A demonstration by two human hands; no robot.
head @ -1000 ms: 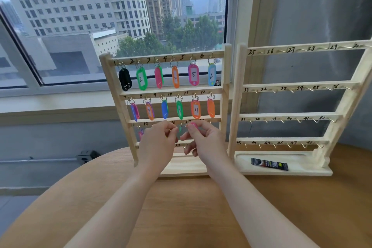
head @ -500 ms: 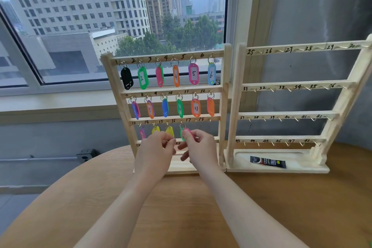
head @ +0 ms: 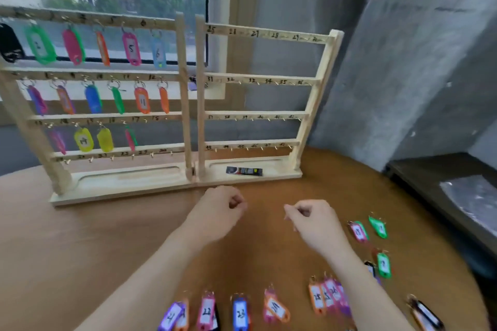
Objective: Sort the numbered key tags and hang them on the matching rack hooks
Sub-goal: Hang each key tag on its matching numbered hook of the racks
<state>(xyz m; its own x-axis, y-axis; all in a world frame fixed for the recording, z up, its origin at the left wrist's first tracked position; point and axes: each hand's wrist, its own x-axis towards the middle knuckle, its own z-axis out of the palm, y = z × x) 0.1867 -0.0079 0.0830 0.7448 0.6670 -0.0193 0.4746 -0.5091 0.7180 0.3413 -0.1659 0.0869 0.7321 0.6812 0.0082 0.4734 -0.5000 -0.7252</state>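
Item: left hand and right hand, each grip loosely curled, empty, above the brown wooden counter; coloured plastic numbered key tags lie at 5–6 o'clock, pale wooden hook rack at 11; risk: blurred numerals misread, tag hung on wrong hook.

left hand: my fingers loosely curled, holding nothing, knuckles up | right hand: fingers curled inward, thumb and forefinger tips near each other, nothing visible between them | forearms: both bare, reaching forward from the lower edge, left beside right, hands apart | both hands over the tabletop
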